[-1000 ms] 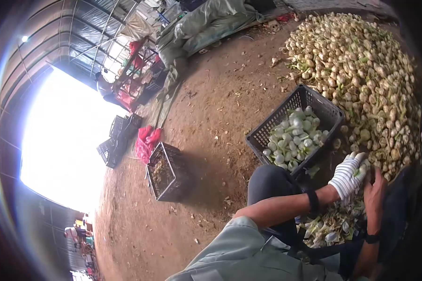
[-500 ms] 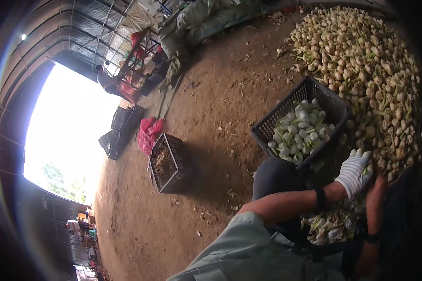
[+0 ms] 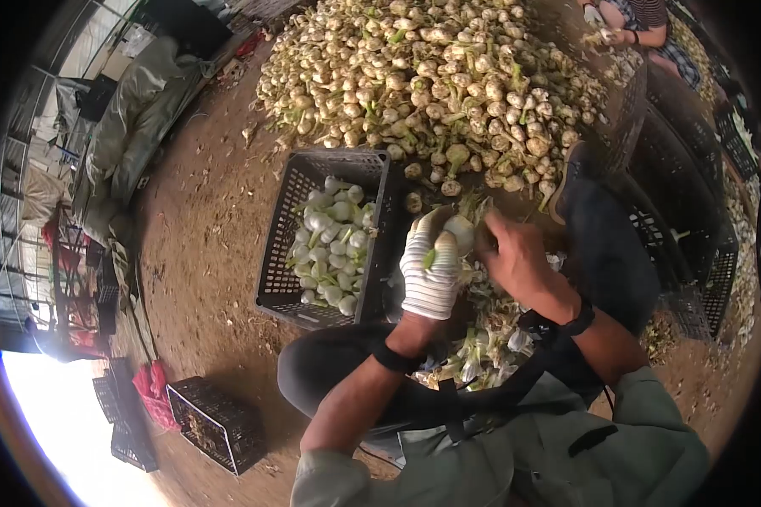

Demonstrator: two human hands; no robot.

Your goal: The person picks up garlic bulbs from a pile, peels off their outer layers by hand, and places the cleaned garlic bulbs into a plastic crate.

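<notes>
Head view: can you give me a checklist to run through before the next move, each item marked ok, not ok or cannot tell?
1. Bulb held in the left hand: ok.
2. Left hand gloved: ok, white striped glove.
3. Right hand gloved: not ok, it is bare.
4. Right hand's fingertips clear to see, any tool in them: cannot tell, dark and blurred there.
5. Crate beside the left hand, with room left: ok, its contents look below the rim.

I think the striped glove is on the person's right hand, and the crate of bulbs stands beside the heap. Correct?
Not the right hand, which is bare: the head view shows the glove on the left hand. The crate stands beside the heap.
</notes>
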